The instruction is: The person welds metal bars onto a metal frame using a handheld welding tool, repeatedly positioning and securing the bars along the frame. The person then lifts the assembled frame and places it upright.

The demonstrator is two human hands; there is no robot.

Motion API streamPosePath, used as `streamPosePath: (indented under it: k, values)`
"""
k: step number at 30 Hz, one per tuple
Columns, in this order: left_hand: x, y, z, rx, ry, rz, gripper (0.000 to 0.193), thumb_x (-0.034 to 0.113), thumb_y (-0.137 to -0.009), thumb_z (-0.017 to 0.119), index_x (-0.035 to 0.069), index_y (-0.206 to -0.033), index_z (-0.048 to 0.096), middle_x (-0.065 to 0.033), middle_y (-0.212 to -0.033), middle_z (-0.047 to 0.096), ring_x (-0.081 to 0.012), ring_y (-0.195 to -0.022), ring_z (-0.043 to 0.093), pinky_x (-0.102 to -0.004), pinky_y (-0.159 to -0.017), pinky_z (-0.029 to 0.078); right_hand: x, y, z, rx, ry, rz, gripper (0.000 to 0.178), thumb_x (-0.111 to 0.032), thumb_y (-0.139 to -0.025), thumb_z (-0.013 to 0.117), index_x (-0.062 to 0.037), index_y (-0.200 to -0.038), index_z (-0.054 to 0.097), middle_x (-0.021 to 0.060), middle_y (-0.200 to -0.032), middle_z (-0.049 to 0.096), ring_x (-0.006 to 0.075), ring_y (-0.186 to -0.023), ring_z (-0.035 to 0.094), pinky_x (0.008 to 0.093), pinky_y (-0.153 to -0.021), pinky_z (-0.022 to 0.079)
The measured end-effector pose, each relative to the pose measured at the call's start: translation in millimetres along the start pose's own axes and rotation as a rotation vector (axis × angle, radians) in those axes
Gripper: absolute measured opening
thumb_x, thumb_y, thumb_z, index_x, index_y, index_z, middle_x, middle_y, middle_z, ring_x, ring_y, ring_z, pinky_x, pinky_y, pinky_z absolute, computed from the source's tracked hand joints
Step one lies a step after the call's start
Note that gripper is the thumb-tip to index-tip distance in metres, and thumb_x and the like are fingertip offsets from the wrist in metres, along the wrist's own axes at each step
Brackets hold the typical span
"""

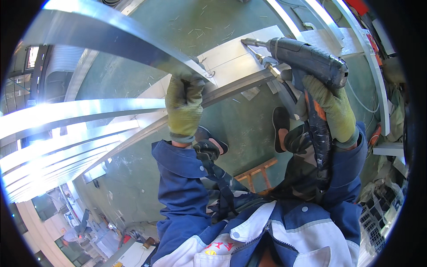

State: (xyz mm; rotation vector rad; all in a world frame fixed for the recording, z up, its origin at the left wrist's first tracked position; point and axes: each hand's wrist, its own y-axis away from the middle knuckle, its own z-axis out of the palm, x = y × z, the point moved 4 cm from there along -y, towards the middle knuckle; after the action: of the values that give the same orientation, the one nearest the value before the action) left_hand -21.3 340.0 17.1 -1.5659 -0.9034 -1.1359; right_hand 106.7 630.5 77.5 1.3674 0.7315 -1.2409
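Observation:
My left hand (184, 100), in a yellow-green work glove, is closed around the end of a long silver metal bar (120, 38), where it meets a pale rail (235, 60). The fingers are partly blurred. My right hand (331, 107), in a matching glove, grips a black pistol-shaped power tool (307, 60) with a metal nose pointing left over the rail. Under it runs a second thin metal nose with a brass-coloured fitting (268, 65); whether it belongs to the same tool I cannot tell. An orange-and-black grip (318, 120) hangs below my right palm.
Several parallel metal bars (80, 107) reach left from the rail, and others (364, 49) stand at upper right. Thin metal slivers (200, 33) lie on the green floor. A small wooden frame (258, 173) is near my feet. A wire crate (378, 218) stands at lower right.

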Motion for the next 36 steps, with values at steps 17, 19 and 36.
streamPosePath:
  k: [17,19,36]
  values:
    - [7,-4,8,0.067,-0.115,0.042,0.014,0.006,-0.102,0.065,0.004,-0.116,0.063,-0.0055,-0.12,0.069,-0.0118,-0.098,0.063,-0.0264,-0.089,0.052,2,-7,-3,0.01,0.0,-0.014,0.042,-0.037,-0.101,0.069,-0.0062,-0.129,0.067,0.0067,-0.082,0.068,0.0147,-0.066,0.063,0.029,-0.059,0.048]
    - [10,-4,10,0.087,-0.087,0.043,0.012,0.006,-0.102,0.065,0.004,-0.114,0.063,-0.0049,-0.115,0.07,-0.012,-0.097,0.063,-0.0266,-0.088,0.052,2,-7,-4,0.011,0.001,-0.015,0.043,-0.038,-0.101,0.069,-0.0062,-0.129,0.067,0.0067,-0.082,0.068,0.0147,-0.066,0.062,0.0291,-0.058,0.048]
    - [6,-4,4,0.055,-0.187,0.103,0.02,0.004,-0.1,0.068,0.003,-0.119,0.063,-0.0002,-0.1,0.069,-0.0109,-0.091,0.065,-0.0257,-0.085,0.053,2,2,-2,0.047,0.008,-0.047,0.045,-0.042,-0.099,0.071,-0.0065,-0.127,0.068,0.0074,-0.078,0.068,0.0147,-0.063,0.062,0.0294,-0.057,0.048]
